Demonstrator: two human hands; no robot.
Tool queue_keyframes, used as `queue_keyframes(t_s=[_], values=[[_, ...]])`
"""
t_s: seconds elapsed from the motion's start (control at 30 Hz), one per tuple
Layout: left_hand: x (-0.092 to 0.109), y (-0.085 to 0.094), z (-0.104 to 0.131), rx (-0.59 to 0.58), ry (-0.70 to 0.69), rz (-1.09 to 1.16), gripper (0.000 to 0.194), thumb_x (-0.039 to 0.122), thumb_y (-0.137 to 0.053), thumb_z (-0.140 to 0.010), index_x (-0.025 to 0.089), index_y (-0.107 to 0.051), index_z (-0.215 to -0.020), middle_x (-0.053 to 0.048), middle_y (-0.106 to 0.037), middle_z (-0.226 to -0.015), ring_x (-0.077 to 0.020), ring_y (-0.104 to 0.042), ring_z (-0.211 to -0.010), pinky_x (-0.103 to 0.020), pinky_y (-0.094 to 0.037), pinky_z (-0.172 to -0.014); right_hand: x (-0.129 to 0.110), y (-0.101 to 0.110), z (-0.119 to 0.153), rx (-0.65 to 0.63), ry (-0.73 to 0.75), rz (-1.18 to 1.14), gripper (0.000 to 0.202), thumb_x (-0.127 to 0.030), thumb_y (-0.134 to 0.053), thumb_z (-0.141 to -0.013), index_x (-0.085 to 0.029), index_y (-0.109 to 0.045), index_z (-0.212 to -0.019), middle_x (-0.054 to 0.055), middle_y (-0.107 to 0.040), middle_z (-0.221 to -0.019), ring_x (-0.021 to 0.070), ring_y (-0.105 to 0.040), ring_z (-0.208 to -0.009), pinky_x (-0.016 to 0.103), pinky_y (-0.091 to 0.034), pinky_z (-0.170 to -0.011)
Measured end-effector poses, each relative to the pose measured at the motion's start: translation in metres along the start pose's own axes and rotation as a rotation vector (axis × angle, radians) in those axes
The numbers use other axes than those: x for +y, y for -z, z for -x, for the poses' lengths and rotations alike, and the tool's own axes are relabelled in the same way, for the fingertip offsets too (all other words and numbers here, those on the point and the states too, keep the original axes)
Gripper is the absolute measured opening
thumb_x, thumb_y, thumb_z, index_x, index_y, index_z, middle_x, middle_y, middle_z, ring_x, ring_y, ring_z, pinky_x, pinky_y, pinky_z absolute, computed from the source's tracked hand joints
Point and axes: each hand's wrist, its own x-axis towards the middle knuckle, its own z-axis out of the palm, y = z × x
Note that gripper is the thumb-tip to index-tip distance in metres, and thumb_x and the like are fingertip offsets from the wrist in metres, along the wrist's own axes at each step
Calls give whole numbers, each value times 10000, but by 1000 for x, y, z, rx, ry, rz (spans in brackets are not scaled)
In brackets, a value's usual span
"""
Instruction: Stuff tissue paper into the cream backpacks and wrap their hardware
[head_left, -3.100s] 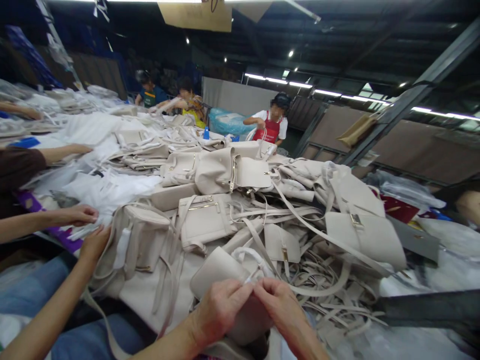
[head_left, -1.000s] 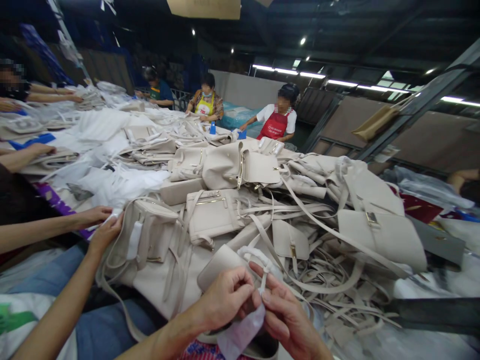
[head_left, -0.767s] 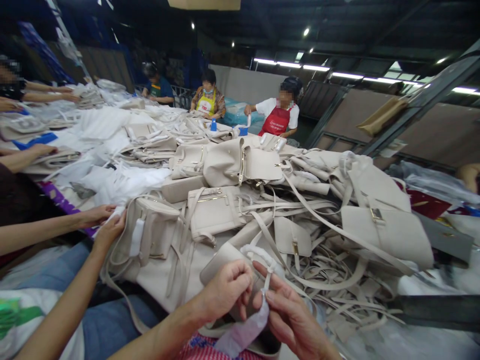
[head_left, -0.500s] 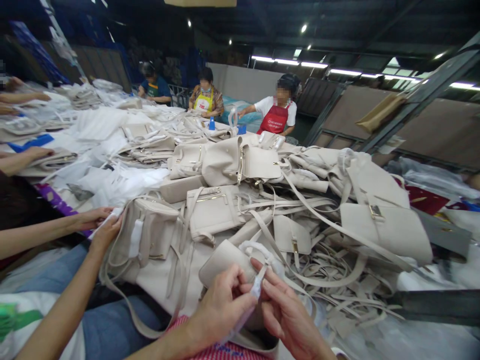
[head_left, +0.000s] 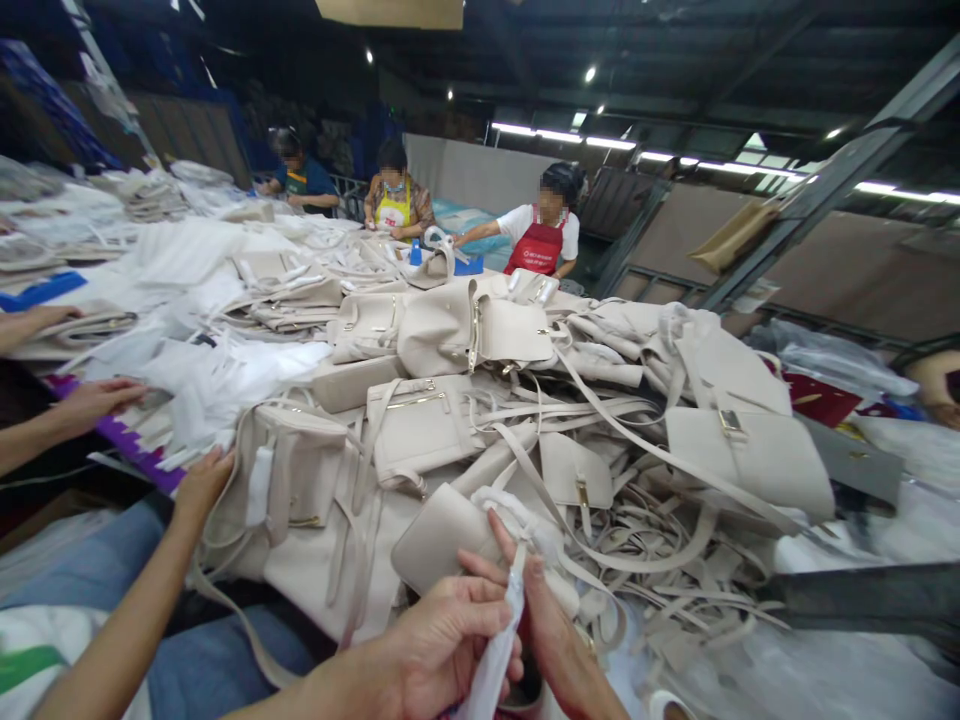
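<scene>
My left hand (head_left: 454,635) is closed, pinching a white wrapping sleeve (head_left: 496,645) that lies round a narrow beige strap (head_left: 517,560). On the other side, my right hand (head_left: 559,635) has the strap between its thumb and fingers, its index finger stretched up and left. Just behind the hands is a beige bag (head_left: 439,540) with a rounded flap. Its handle (head_left: 517,508) is bound in white wrapping. Part of the bag's body is hidden under my hands.
Beige bags (head_left: 424,425) and loose straps (head_left: 675,540) are heaped ahead. A neighbour's hands (head_left: 202,490) work at left, beside white wrapping sheets (head_left: 247,370) and a larger bag (head_left: 330,540). Several people sit across the heap. A dark metal bar (head_left: 862,600) juts in at right.
My left hand has slid down the strap with the white sleeve, whose lower end now shows. My right fingers have straightened. The neighbour's hands have moved apart.
</scene>
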Motion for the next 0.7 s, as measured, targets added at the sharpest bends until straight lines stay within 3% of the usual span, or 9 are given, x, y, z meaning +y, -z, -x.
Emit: queue_keyframes(t_s=[0.07, 0.13, 0.27, 0.33, 0.4, 0.57, 0.7], values=[[-2, 1, -2, 52, -93, -28, 365, 246, -816, -529, 126, -602, -799, 28, -561, -555, -100, -525, -484, -230, -436, -517, 4, 4, -1, 16, -20, -118, 1005, -867, -338, -717, -186, -361, -1456, 140, -738, -988, 215, -692, -691, 338, -563, -579], [-3, 3, -4, 103, -211, -83, 379, 210, -807, -521, 123, -626, -843, 67, -504, -527, -69, -445, -454, -211, -391, -507, 5, 10, -2, 59, -68, -183, 972, -855, -411, -702, -159, -463, -1379, 127, -739, -873, 189, -655, -560, 296, -520, -450], [-6, 9, -6, 121, -437, -316, 340, 262, -770, -637, 131, -654, -929, 82, -434, -530, -58, -348, -479, -190, -285, -488, -4, 13, 6, 123, -15, -52, 494, -605, -704, -712, -162, -712, -931, 42, -678, -709, 127, -588, -574, 195, -443, -459], [-7, 13, -7, 155, -533, -463, 294, 277, -719, -716, 148, -663, -973, 70, -436, -566, -74, -369, -513, -198, -296, -506, -9, 8, 10, 156, 41, -11, 357, -517, -777, -679, -172, -704, -737, -12, -601, -601, 79, -488, -506, 173, -379, -449], [-8, 14, -7, 200, -607, -618, 236, 264, -664, -780, 165, -677, -994, 51, -470, -598, -91, -406, -543, -211, -331, -541, -11, 3, 12, 200, 45, -23, 356, -499, -810, -638, -176, -663, -622, -36, -540, -536, 65, -421, -469, 177, -337, -436], [-5, 16, -1, 195, -816, -979, 245, 268, -518, -910, 201, -724, -1025, -52, -636, -784, -172, -551, -730, -260, -407, -709, -10, 0, 9, 177, 38, -121, 343, -500, -792, -665, -169, -698, -673, 17, -639, -616, 108, -526, -547, 198, -379, -481], [-1, 22, 2, 210, -910, -1246, 329, 275, -444, -944, 206, -716, -1116, -87, -618, -771, -191, -534, -706, -282, -389, -683, -12, 1, 10, 179, 2, -315, 555, -703, -674, -661, -163, -730, -777, 85, -717, -744, 191, -646, -688, 239, -448, -524]])
